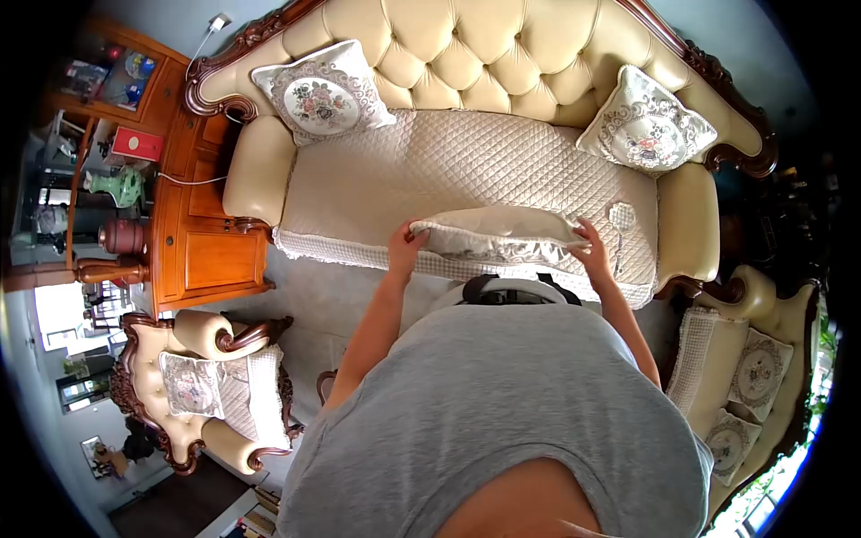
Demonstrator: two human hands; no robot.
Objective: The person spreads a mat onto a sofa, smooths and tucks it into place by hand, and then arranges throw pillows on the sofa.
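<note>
A pale cushion (pixel 498 231) with a ruffled edge is held up in front of me, above the front edge of the sofa seat. My left hand (pixel 408 240) grips its left end, fingers closed on the edge. At the other end, my right hand (pixel 587 247) pinches the right corner. The cushion is seen almost edge-on, so its front face is hidden. Beneath it, a quilted seat cover (pixel 448 161) with a checked ruffle spreads over the sofa. Close to my right hand, a small checked, round-headed item (pixel 621 215) lies on that cover.
Two floral cushions, one on the left (pixel 323 94) and one on the right (pixel 647 125), lean on the tufted sofa back (pixel 457 58). A wooden cabinet (pixel 215 264) stands left. An armchair (pixel 202 386) is at lower left, another sofa (pixel 740 368) at right.
</note>
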